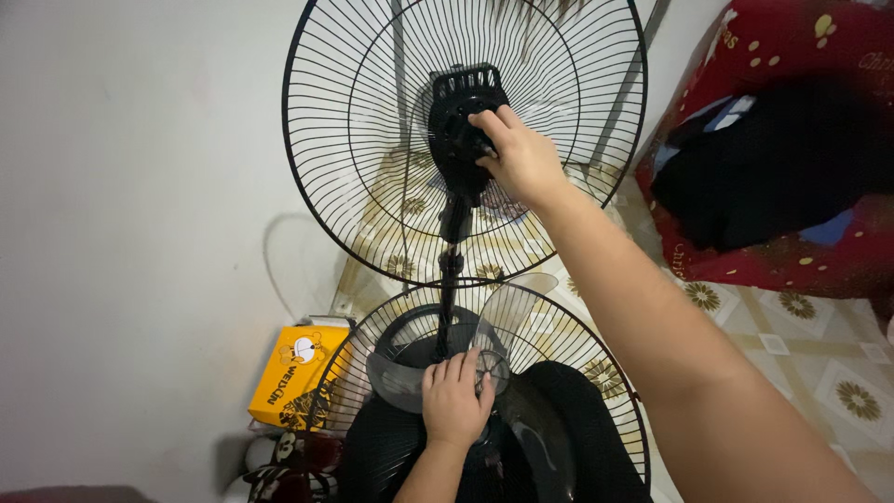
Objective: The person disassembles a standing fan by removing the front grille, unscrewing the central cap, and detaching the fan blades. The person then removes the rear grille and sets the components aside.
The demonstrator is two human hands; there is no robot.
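A black standing fan is seen from above, with its rear wire guard (372, 140) mounted around the black motor housing (461, 121). My right hand (521, 154) rests on the motor hub, fingers closed around its front. Lower down, my left hand (454, 401) holds the hub of a translucent grey fan blade (507, 317). The blade lies inside a second black wire guard (577, 373), which sits near the fan's round base. The fan's black pole (452, 251) runs between the two guards.
An orange cardboard box (293, 373) lies by the white wall (130, 233) at the left. A red patterned cloth with dark clothes on it (782, 158) fills the upper right. The floor has beige patterned tiles (819, 354).
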